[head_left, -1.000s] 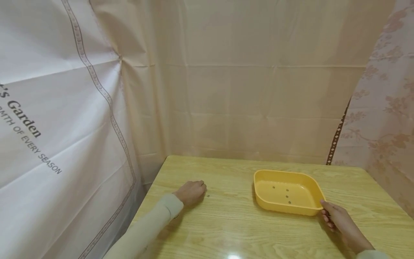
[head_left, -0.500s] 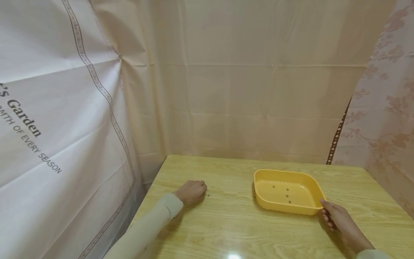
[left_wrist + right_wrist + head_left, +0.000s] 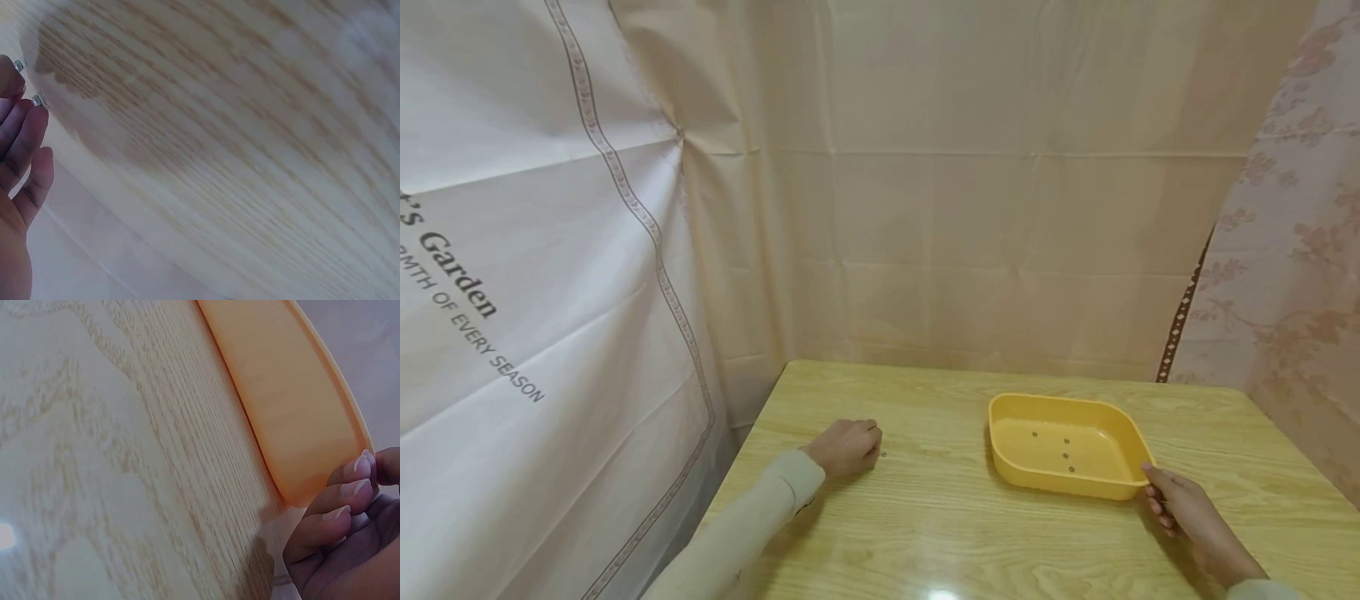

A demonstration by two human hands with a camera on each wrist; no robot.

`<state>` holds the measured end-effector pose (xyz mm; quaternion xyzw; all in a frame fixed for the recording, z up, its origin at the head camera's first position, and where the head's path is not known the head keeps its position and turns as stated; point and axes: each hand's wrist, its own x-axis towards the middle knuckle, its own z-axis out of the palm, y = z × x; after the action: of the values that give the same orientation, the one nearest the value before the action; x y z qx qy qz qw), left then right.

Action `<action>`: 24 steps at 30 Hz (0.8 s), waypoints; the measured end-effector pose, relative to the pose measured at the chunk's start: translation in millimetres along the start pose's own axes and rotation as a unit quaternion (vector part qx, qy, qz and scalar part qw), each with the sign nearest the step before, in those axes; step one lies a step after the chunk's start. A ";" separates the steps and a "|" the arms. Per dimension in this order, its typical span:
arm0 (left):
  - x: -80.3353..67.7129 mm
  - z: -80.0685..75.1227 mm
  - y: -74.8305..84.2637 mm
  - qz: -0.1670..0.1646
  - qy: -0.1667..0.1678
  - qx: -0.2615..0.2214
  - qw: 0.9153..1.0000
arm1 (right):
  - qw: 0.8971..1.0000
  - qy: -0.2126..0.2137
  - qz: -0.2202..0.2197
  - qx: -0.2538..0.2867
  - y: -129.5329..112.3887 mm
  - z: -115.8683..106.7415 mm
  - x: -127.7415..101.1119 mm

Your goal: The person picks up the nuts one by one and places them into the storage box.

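Note:
A yellow plastic tray (image 3: 1120,492) stands on the wooden table (image 3: 940,517), right of the middle. Several small dark bits (image 3: 1066,454) lie on its floor. My right hand (image 3: 1176,500) grips the tray's near right corner. In the right wrist view its fingertips (image 3: 353,487) curl against the tray's outer wall (image 3: 281,406) and the thumb reaches over the rim. My left hand (image 3: 848,446) rests on the table at the left, fingers loosely curled. One tiny dark bit (image 3: 883,454) lies just right of it. In the left wrist view two small silvery pieces (image 3: 37,100) sit at my fingertips (image 3: 31,128), not pinched.
Cloth curtains hang close on three sides: a white printed one (image 3: 512,292) at the left, a beige one (image 3: 985,208) behind, a flowered one (image 3: 1300,250) at the right. The table's left edge (image 3: 737,475) runs beside my left sleeve.

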<state>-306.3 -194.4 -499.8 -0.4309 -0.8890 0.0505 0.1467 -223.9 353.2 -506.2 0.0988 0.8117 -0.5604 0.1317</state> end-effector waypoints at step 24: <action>5.0 1.7 0.6 0.001 0.020 -0.009 1.000 | 1.000 0.006 -0.005 0.006 1.8 1.1 2.2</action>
<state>-309.3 -190.1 -500.5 -0.4344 -0.8856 0.0340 0.1607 -225.2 352.8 -508.9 0.0984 0.8098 -0.5651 0.1234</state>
